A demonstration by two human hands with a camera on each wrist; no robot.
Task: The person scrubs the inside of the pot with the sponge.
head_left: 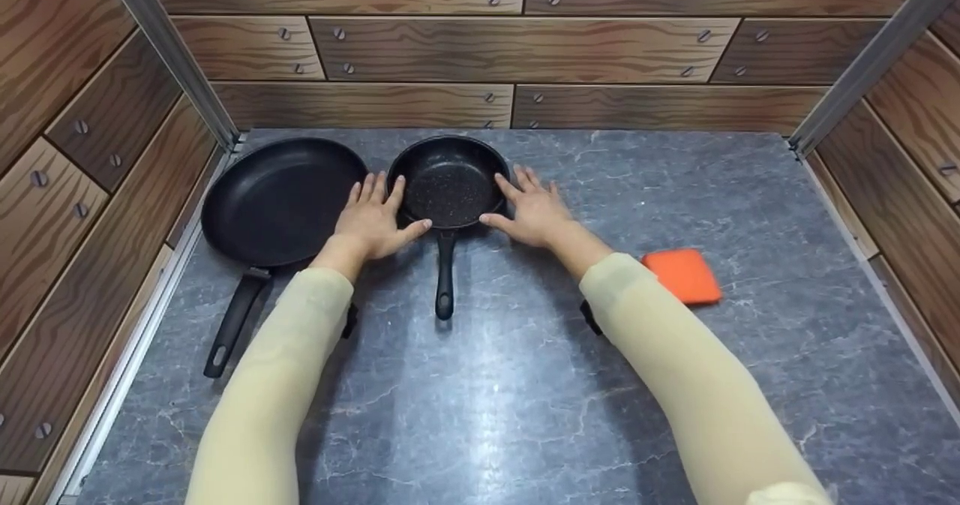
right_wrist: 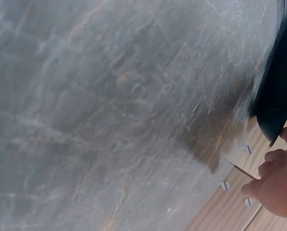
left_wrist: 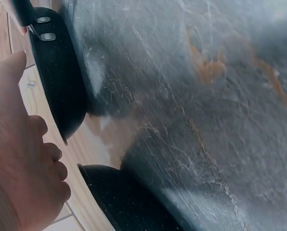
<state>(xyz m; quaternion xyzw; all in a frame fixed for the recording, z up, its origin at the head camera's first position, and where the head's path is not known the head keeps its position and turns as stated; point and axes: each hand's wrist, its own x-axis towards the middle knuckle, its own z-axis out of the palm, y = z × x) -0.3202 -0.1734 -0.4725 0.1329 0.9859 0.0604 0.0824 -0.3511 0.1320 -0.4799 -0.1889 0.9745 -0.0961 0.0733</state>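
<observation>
Pans: I am counting two; the small pan [head_left: 450, 190] is sitting between the hands, just right of the large pan [head_left: 289, 197].
Hands: I am counting two; left hand [head_left: 373, 223] and right hand [head_left: 536, 212] are holding nothing, fingers spread wide; I cannot tell contact.
Orange pad [head_left: 686, 276]: one, lying beside the right sleeve [head_left: 697, 370]; only the head view is showing it.
Rivets [left_wrist: 48, 36]: the left wrist view alone is showing two, near the handle [left_wrist: 22, 10].
</observation>
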